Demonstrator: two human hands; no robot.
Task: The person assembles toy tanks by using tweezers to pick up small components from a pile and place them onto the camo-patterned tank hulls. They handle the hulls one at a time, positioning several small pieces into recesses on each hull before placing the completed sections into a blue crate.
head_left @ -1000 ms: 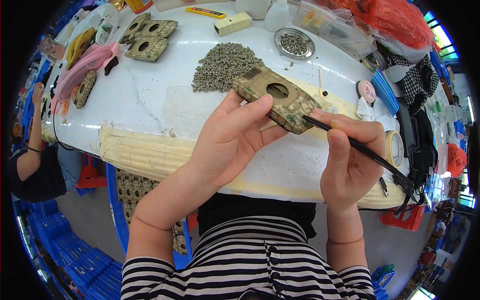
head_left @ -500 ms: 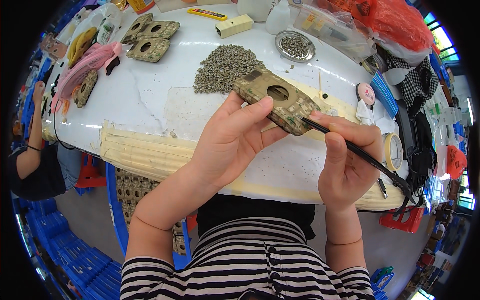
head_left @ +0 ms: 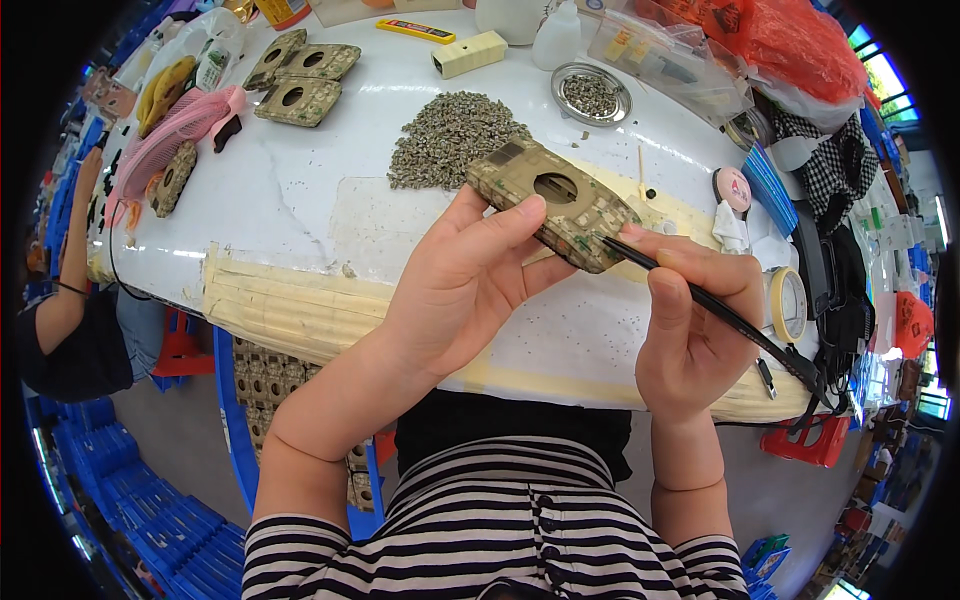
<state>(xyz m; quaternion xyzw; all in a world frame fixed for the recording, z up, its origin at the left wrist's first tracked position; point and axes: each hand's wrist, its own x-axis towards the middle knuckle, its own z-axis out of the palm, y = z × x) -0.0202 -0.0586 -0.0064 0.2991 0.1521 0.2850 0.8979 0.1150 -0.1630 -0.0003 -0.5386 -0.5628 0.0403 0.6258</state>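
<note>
A: How does the tan-and-green camouflaged hull-shaped piece [head_left: 598, 208] look on its surface?
B: Matt, like painted plastic. The long slim black tool [head_left: 718, 308] looks smooth.
A: And the broad white tabletop [head_left: 340, 140]?
B: Smooth and glossy, throwing back light. The cream strips of tape [head_left: 290, 303] along its front edge look papery and wrinkled.
A: The round silvery dish [head_left: 625, 105]?
B: Shiny metal, by its look.
A: Anything softer?
B: The black-and-white checked bundle [head_left: 840, 165] is cloth; the puffed red bag [head_left: 800, 45] is thin, crinkled, glossy plastic.
</note>
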